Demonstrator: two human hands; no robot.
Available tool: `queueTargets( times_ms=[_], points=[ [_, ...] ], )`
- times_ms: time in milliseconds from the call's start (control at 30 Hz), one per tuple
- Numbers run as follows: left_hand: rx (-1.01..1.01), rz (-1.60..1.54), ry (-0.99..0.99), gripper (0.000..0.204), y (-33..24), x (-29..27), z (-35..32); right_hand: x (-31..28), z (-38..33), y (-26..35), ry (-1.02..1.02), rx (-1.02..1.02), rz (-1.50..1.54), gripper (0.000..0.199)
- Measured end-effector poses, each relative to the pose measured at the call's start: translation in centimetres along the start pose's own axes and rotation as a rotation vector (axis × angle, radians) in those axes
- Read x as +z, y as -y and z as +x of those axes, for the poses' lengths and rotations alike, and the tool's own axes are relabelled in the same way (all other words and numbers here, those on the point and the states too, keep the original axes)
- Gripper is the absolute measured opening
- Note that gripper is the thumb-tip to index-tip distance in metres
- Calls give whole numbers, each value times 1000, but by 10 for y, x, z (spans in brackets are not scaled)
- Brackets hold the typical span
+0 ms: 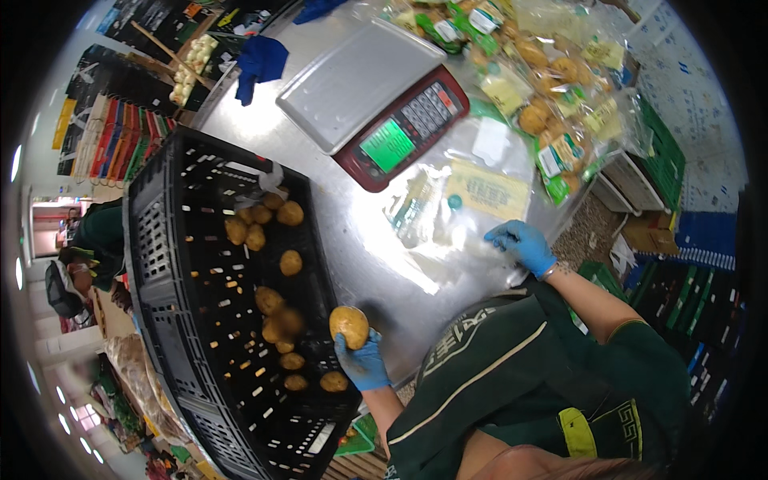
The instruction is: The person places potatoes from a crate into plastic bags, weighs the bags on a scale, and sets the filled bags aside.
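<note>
My left hand [364, 362], in a blue glove, is closed around a yellow-brown potato [350, 326] beside the near right side of a black plastic crate [160, 240]. Several loose potatoes [290, 263] lie inside the crate. Over the metal table, my right hand [522, 244], also blue-gloved, has its fingers loosely curled and apart, with no object visible in them. It is nearest to clear plastic bags [432, 240] lying flat on the table, one with a pale yellow label [488, 189]. Whether its fingertips touch the plastic is hard to tell.
A red-framed scale [392, 120] with a bare metal pan stands on the metal table [336, 208]. Filled potato bags [560, 88] are heaped at the far right, by a green crate [662, 152]. A blue cloth [261, 64] hangs at the far edge. Another person [100, 240] is at the left.
</note>
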State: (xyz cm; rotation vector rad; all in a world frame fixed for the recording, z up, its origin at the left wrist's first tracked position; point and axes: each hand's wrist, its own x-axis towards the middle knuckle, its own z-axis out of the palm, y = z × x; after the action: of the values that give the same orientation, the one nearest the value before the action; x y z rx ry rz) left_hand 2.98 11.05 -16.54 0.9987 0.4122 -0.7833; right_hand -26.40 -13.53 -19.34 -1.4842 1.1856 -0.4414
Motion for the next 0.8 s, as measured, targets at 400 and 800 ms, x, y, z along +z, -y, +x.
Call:
queueTargets(
  times_ms=[400,800],
  points=[
    [-331,-459,349,61,-5,-40,-30,6,39,-42,-33,-76,-412,15],
    [323,898,-190,16,-21,-90,-41,-18,78,-65,-115,-143,-430,22]
  ],
)
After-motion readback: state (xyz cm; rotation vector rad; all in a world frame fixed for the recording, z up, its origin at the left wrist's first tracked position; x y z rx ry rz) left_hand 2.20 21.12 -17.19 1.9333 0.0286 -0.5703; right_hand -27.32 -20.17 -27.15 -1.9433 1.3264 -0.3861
